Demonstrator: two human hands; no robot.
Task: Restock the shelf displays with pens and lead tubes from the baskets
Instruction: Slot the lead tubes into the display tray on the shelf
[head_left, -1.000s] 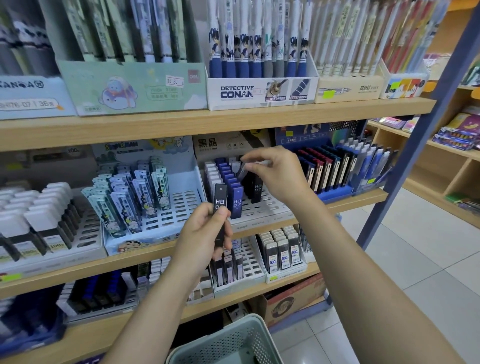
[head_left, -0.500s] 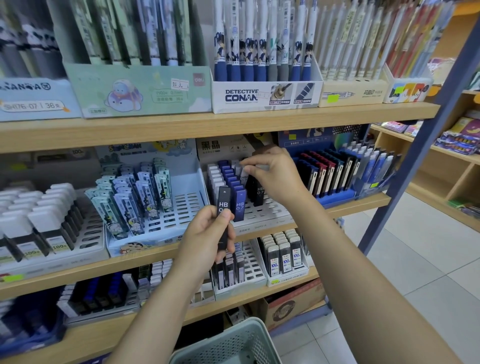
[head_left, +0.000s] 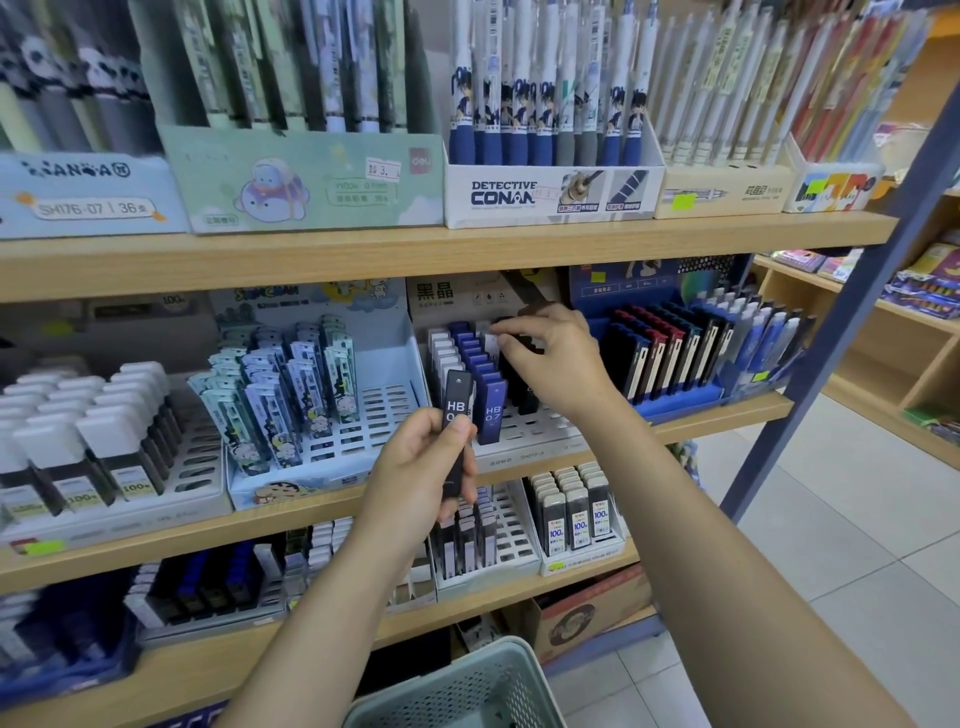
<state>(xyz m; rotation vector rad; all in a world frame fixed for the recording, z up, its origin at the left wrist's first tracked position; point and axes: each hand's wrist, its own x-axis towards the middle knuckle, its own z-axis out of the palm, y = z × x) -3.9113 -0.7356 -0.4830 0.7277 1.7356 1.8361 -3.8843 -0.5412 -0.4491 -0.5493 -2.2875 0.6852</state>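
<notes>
My left hand (head_left: 415, 475) grips a black lead tube (head_left: 457, 410) marked HB, held upright in front of the middle shelf. My right hand (head_left: 553, 358) reaches into the white slotted display tray (head_left: 540, 423) and pinches the top of a black lead tube (head_left: 506, 343) standing at the back of its row. Rows of white, blue and black tubes fill that tray; a blue HB 0.7 tube (head_left: 492, 410) stands at the front. A pale green perforated basket (head_left: 467, 691) sits low at the bottom edge, below my arms.
The top shelf (head_left: 415, 249) carries boxes of pens, including a Detective Conan box (head_left: 550, 195). Left of the tray stands a cartoon lead display (head_left: 311, 395); to the right a blue display (head_left: 675, 364) of dark cases. A blue metal post (head_left: 841, 312) rises at the right. A cardboard box (head_left: 587, 613) sits under the lowest shelf.
My right hand has shifted slightly back in the tray, its fingertips now on a tube top at the rear. My left hand holds the HB tube as before.
</notes>
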